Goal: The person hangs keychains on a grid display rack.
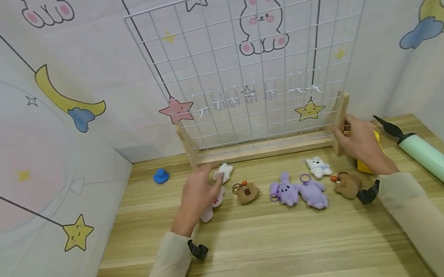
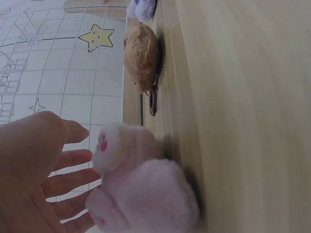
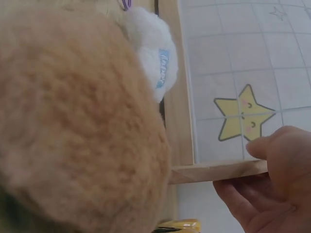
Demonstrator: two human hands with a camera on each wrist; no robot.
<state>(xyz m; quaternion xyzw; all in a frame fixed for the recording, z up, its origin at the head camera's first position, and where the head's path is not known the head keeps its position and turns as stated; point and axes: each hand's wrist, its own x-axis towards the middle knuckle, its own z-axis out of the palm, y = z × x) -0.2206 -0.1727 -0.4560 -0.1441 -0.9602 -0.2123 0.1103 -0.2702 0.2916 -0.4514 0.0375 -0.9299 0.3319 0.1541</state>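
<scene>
My left hand (image 1: 199, 192) hovers with loosely bent fingers over a pink plush keychain (image 2: 158, 196) and a small white plush (image 1: 227, 170). In the left wrist view its fingers are spread beside the pink plush, with nothing visibly gripped. My right hand (image 1: 360, 142) grips the right wooden upright (image 1: 341, 112) of a white wire grid stand, thumb on one side and fingers on the other. Small transparent hooks (image 1: 251, 98) hang in a row on the grid. Near the left hand lies a brown plush keychain (image 1: 248, 194); another brown plush (image 1: 347, 186) lies below the right hand.
Two purple plush keychains (image 1: 287, 193) lie mid-table, and a white bear plush (image 1: 318, 167) lies behind them. A blue rubber duck (image 1: 161, 176) sits at the left. At the right are a yellow object (image 1: 363, 166), partly hidden, and a mint-green hand pump (image 1: 434, 161).
</scene>
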